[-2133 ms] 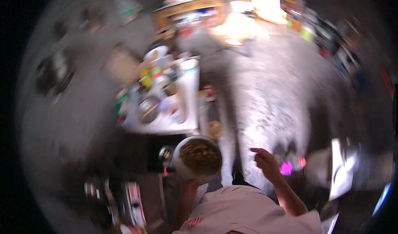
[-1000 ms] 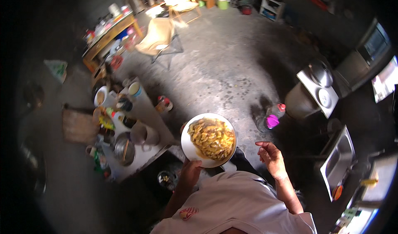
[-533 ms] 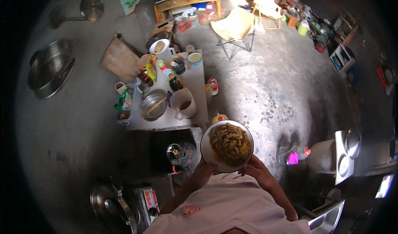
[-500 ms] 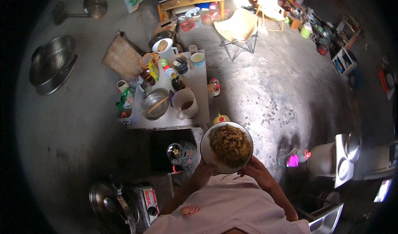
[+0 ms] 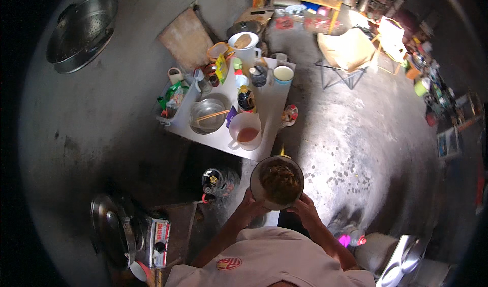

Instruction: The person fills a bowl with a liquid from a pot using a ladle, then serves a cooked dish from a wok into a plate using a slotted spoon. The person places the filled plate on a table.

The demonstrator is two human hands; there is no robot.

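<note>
A round, dark-rimmed plate (image 5: 256,177) is held level in front of my body, just short of the white table's near right corner. Brownish-yellow cooked food (image 5: 281,182) is heaped on it, too dim to name. My left hand (image 5: 250,205) grips the plate's near left rim. On the near right rim, my right hand (image 5: 304,208) is closed too. Some fingers of both hands are hidden under the plate. Nearest beyond it on the table stands a white pitcher (image 5: 236,127) with reddish-brown liquid. A yellow-capped container partly shows behind the plate's far edge.
The white table (image 5: 278,96) carries a metal bowl (image 5: 203,106) with chopsticks, a sauce bottle (image 5: 247,99) and several jars. Below left are a gas cylinder (image 5: 226,182) and a stove (image 5: 161,241) beside a lidded pan (image 5: 109,226). A folding chair (image 5: 348,50) stands far right.
The view has turned, so the table, chair and wall pans sit farther right in the picture. The plate looks slightly smaller and darker; both hands still hold it.
</note>
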